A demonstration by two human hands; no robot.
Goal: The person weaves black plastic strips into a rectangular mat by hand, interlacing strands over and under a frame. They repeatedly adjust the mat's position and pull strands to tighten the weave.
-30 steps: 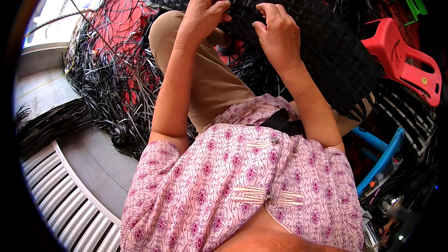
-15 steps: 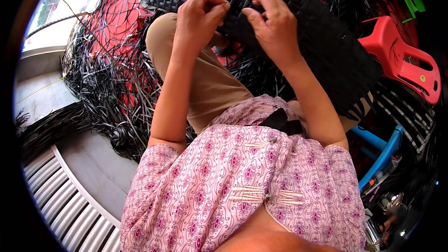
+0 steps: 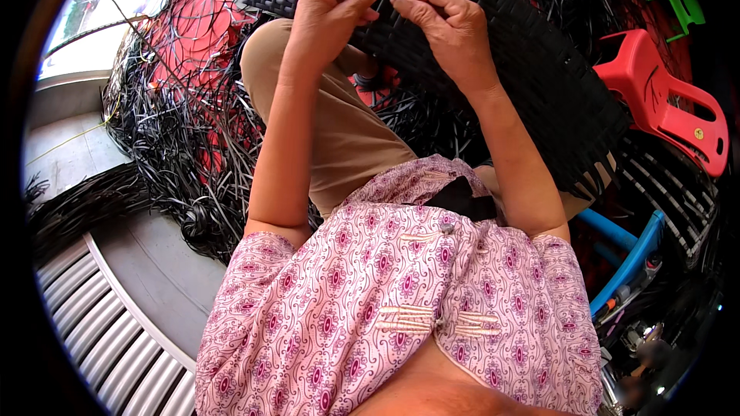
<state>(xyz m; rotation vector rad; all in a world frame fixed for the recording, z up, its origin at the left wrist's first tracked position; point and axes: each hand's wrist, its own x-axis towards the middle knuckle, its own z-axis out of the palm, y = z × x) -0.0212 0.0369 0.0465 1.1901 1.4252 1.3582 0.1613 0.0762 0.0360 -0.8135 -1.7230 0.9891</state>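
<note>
A dark panel woven from flat black strips (image 3: 532,62) lies across my lap and slants from upper left to lower right. Over its near edge my left hand (image 3: 327,19) is closed, thumb pressed to the curled fingers. My right hand (image 3: 455,35) is closed in a pinch just to the right, its fingertips pointing at the left hand across a small gap. Whatever either pinch holds cannot be made out against the black weave. Loose strip ends (image 3: 593,181) stick out at the panel's lower right corner.
Tangled black strips (image 3: 185,146) cover the red floor on the left. A slatted metal bench (image 3: 116,316) stands lower left. To the right are a red plastic chair (image 3: 663,100), a small green stool (image 3: 682,11) and a blue frame (image 3: 636,262), with tools below it.
My left hand has risen slightly. The right hand has shifted a little left, and its thumb and forefinger, apart before, have come together in a pinch.
</note>
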